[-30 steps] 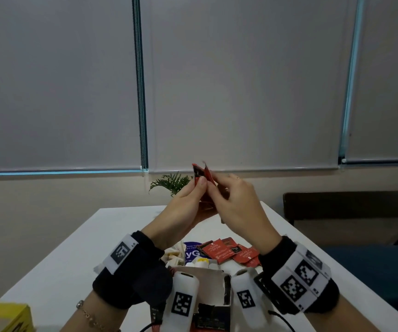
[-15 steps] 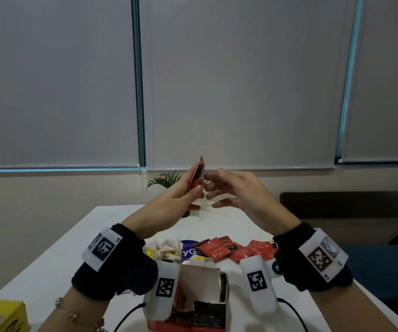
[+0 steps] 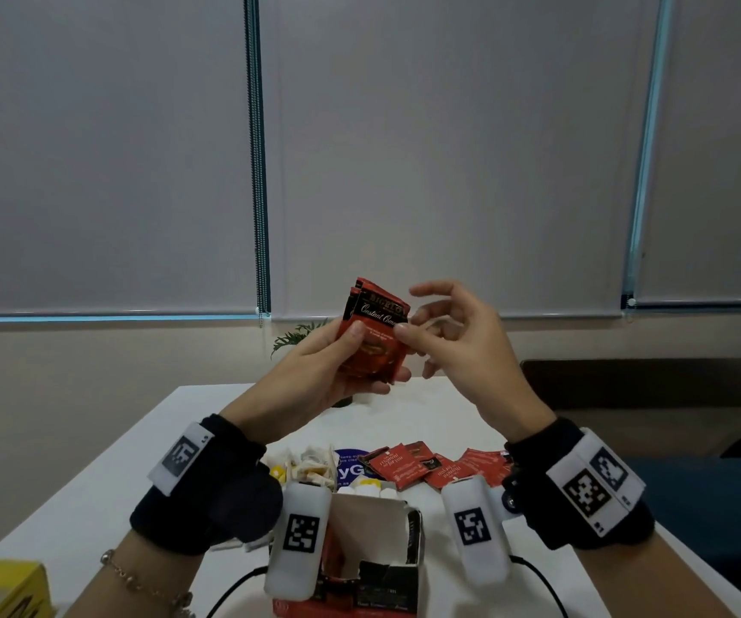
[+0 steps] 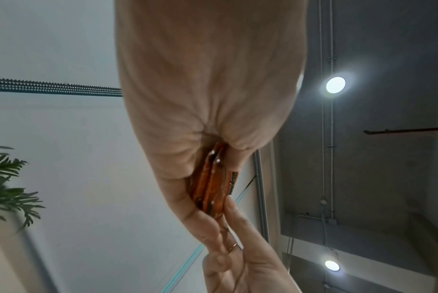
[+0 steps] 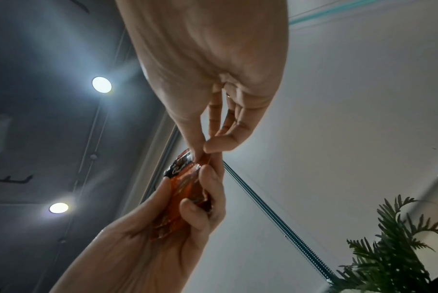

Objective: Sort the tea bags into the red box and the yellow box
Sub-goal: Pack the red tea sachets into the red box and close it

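Note:
Raised in the air above the table, my left hand (image 3: 370,356) grips a small stack of red tea bags (image 3: 375,336), their printed front facing me. My right hand (image 3: 406,323) pinches the stack's upper right edge between thumb and a finger, with the index finger lifted clear. The wrist views show the same red tea bags (image 4: 210,188) (image 5: 182,184) between both hands. An open red box (image 3: 413,528) stands at the near edge below my wrists. The yellow box (image 3: 3,586) shows only a corner at the bottom left.
Loose red tea bags (image 3: 404,466) lie on the white table (image 3: 92,483) beyond the red box, with pale yellow-tagged tea bags (image 3: 310,468) to their left and a blue round label (image 3: 350,468) between. A small plant (image 3: 297,336) stands at the far edge.
My left hand has turned the red tea bags from edge-on to face me. My right hand, which had drawn slightly away, is back on the stack's edge.

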A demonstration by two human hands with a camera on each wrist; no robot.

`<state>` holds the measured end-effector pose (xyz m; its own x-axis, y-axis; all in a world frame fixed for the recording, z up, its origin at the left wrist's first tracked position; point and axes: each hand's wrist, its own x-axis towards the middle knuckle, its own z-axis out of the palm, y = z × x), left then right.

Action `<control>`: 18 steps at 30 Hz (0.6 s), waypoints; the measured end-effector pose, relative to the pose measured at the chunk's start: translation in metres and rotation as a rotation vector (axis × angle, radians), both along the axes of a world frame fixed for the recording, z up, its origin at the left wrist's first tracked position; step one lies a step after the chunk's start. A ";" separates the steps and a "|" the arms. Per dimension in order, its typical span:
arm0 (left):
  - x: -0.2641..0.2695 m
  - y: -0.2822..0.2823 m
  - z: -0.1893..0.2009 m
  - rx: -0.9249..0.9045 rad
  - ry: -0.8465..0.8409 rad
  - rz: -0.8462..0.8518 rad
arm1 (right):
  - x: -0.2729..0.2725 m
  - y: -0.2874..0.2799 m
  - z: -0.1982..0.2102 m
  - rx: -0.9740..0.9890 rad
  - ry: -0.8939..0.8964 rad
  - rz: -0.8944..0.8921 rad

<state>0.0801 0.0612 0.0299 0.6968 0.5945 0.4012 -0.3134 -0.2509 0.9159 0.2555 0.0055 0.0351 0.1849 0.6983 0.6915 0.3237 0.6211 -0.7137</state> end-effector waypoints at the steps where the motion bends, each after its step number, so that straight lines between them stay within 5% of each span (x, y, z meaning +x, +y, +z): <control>1: 0.000 -0.001 0.001 -0.018 -0.015 -0.002 | 0.000 -0.001 0.001 0.010 -0.025 -0.006; 10: 0.003 -0.001 -0.002 -0.099 -0.025 -0.032 | 0.007 0.003 0.000 -0.013 -0.153 -0.027; 15: 0.005 -0.005 -0.002 -0.093 -0.014 -0.055 | 0.011 -0.001 0.004 -0.003 -0.383 -0.246; 18: 0.005 -0.005 -0.002 -0.073 0.008 -0.042 | 0.012 -0.003 0.005 0.016 -0.377 -0.347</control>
